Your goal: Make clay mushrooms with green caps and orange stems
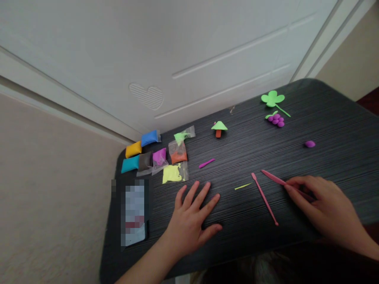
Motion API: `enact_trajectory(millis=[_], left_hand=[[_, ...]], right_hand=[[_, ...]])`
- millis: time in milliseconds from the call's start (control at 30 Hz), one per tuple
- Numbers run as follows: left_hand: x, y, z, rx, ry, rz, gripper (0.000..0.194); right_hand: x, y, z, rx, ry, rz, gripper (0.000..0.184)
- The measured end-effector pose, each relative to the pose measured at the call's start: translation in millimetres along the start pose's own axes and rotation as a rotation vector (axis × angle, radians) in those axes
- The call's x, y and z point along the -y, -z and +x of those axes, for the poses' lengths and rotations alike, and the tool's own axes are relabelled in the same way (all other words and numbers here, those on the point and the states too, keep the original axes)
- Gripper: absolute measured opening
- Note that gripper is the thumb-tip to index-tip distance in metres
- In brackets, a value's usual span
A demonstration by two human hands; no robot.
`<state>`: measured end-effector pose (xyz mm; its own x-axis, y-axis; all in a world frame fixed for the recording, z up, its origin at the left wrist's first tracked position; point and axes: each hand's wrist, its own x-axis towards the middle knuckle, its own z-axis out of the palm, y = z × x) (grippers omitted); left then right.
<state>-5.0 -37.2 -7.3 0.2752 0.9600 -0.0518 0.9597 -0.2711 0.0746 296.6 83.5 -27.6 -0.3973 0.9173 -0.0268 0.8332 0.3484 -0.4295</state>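
My left hand [190,218] lies flat on the dark table with its fingers spread and nothing in it. At the right, my right hand [322,203] pinches a pink modelling knife [274,177], its blade pointing to the far left. Beside that lies a second pink modelling tool [265,200] with a small rounded end. Between the hands is a thin yellow clay strip [242,186]. A purple clay strip [206,163] rests beyond my left fingertips. Farther right sits a purple clay piece [310,144], pointed at its ends.
Several clay packets, among them a yellow packet [174,173] and a blue packet [150,138], lie at the left. Near them is a phone [134,215]. A clay mushroom [218,128], a green clover [272,99] and purple grapes [276,119] stand toward the white door [207,51].
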Motion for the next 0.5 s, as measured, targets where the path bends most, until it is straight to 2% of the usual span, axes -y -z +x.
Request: enact_trajectory(millis=[100, 233, 367, 500], left_hand=[[0.9, 1.7, 0.3, -0.005, 0.043, 0.017, 0.059], [2.0, 2.1, 0.5, -0.003, -0.044, -0.008, 0.061], [2.8, 1.3, 0.7, -0.010, 0.038, -0.012, 0.061], [1.5, 0.9, 0.8, 0.026, -0.023, -0.047, 0.064]], right_hand=[[1.1, -0.4, -0.2, 0.005, -0.007, -0.003, 0.026], [-0.3, -1.3, -0.3, 0.016, -0.004, -0.003, 0.026], [-3.0, -2.1, 0.1, 0.006, -0.006, -0.003, 0.026], [-2.6, -1.9, 0.0, 0.004, -0.010, -0.012, 0.025]])
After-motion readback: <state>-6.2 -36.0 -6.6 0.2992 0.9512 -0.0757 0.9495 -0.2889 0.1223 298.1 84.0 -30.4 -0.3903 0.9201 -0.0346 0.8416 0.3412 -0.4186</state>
